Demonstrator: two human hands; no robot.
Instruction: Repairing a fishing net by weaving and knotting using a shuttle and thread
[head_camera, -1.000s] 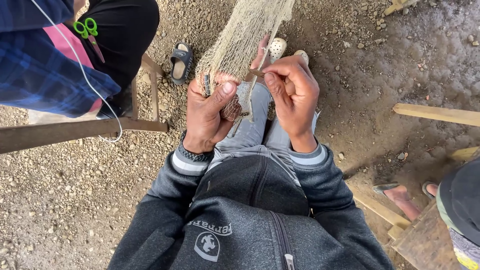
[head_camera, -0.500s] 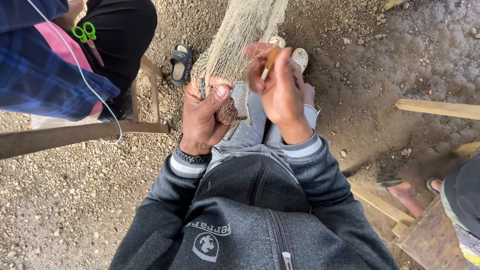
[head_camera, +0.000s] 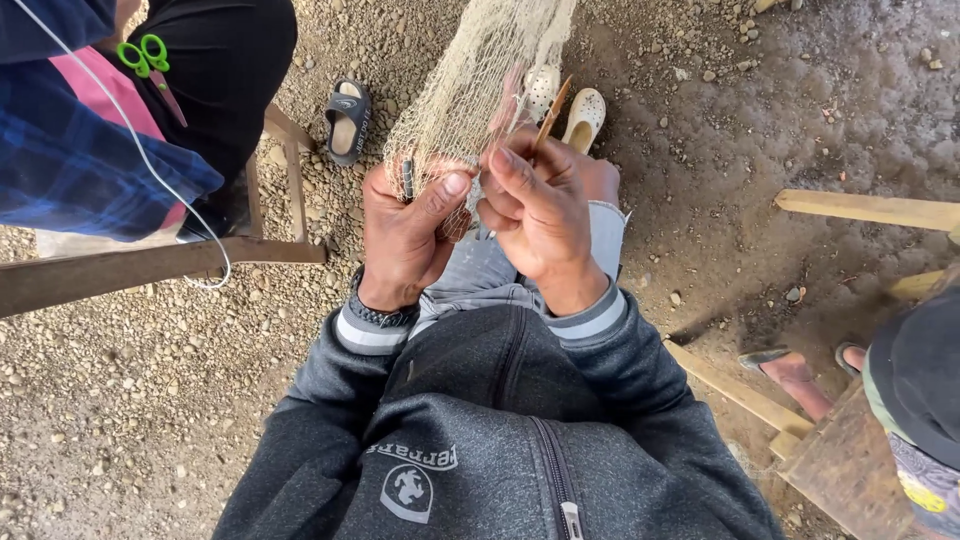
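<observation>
A pale fishing net (head_camera: 478, 75) hangs down from the top of the view to my lap. My left hand (head_camera: 405, 235) grips its lower edge, thumb pressed on the mesh beside a small dark weight (head_camera: 407, 178). My right hand (head_camera: 540, 215) is closed around a thin wooden netting needle (head_camera: 551, 112) that points up and away, right beside the net. Both hands nearly touch over my knees, in grey jeans. I wear a dark grey zip jacket with striped cuffs.
A person in a blue plaid shirt sits at upper left with green-handled scissors (head_camera: 148, 60) and a white cord (head_camera: 150, 165). A wooden stool frame (head_camera: 160, 262) stands left. Sandals (head_camera: 347, 120) lie on gravel. Wooden planks (head_camera: 865, 208) and another person's sandalled feet (head_camera: 790, 368) are at right.
My right hand has lifted and turned, swinging the needle from level near the net to pointing upward. My left hand has kept its grip on the net.
</observation>
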